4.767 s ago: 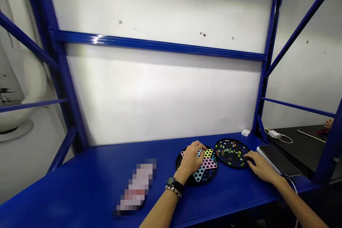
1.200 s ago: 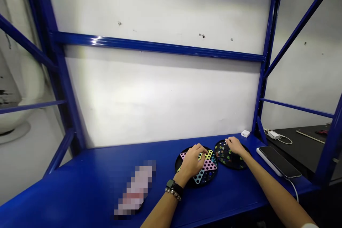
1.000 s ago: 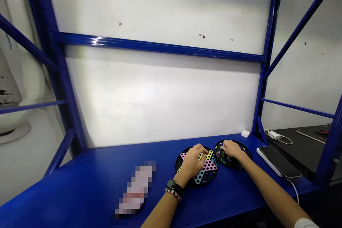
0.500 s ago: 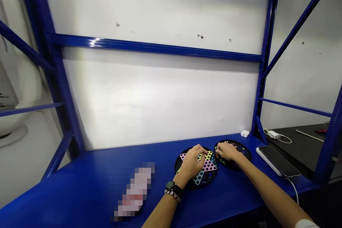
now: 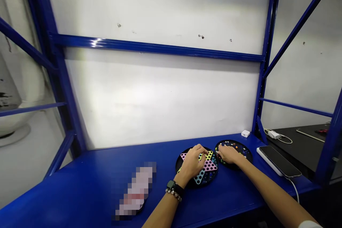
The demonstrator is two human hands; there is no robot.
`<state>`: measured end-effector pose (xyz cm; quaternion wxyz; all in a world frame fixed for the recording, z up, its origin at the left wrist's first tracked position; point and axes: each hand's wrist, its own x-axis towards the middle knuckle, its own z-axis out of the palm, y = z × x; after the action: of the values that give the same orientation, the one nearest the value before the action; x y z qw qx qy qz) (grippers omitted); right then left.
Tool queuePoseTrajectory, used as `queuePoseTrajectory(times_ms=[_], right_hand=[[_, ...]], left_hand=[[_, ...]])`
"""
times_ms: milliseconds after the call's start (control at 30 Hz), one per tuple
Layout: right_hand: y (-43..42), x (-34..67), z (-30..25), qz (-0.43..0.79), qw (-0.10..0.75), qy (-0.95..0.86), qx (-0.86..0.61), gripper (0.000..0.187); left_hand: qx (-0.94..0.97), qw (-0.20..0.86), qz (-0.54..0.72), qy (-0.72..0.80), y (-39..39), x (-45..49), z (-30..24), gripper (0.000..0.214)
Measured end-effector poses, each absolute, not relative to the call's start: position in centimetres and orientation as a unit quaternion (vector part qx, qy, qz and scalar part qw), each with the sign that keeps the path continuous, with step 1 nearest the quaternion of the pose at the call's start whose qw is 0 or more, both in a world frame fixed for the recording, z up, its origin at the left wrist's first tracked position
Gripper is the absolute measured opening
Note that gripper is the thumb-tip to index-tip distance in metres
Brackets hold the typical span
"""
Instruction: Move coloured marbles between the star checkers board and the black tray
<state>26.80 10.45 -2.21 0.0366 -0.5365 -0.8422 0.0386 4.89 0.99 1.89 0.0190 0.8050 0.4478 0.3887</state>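
A round black Chinese checkers board (image 5: pixel 209 166) with a pink, yellow and pale blue star full of holes lies on the blue table. My left hand (image 5: pixel 192 160) rests over its left half, fingers loosely bent and thumb apart, with nothing visible in them. Right of the board is a round black tray (image 5: pixel 247 154) holding several small coloured marbles (image 5: pixel 236 147). My right hand (image 5: pixel 227 154) reaches into the tray's left side, fingers pressed together and pointing down among the marbles. Whatever is between those fingertips is hidden.
A phone (image 5: pixel 280 161) lies on a white block at the right, with a white cable attached. Near the wall sits a small white charger (image 5: pixel 245 133). A pixelated long object (image 5: pixel 136 192) lies at left. Blue rack posts (image 5: pixel 260 89) frame the table (image 5: pixel 101 178).
My right hand has shifted slightly within the tray, its fingers lower and more closed, and more marbles show beside it. My left hand stays in place over the board.
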Motion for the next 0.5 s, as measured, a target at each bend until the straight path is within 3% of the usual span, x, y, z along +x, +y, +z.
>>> queuePoseTrajectory(times_ms=[133, 233, 300, 400, 500], right_hand=[[11.5, 27.4, -2.7, 0.121, 0.159, -0.828, -0.524, 0.020], [12.2, 27.8, -2.4, 0.318, 0.344, -0.737, -0.487, 0.024], [12.5, 28.2, -1.9, 0.456, 0.423, -0.650, -0.437, 0.027], [12.8, 28.7, -1.0, 0.570, 0.491, -0.548, -0.367, 0.032], [13.0, 28.9, -0.4, 0.608, 0.522, -0.487, -0.348, 0.029]], left_hand=[[0.805, 0.023, 0.387, 0.449, 1.1, 4.8, 1.8, 0.021], [0.803, 0.023, 0.385, 0.454, 1.0, 4.9, 1.9, 0.021], [0.803, 0.023, 0.385, 0.455, 0.9, 5.0, 2.0, 0.021], [0.803, 0.024, 0.385, 0.454, 0.9, 4.9, 2.0, 0.020], [0.804, 0.022, 0.385, 0.453, 1.1, 4.9, 1.9, 0.021]])
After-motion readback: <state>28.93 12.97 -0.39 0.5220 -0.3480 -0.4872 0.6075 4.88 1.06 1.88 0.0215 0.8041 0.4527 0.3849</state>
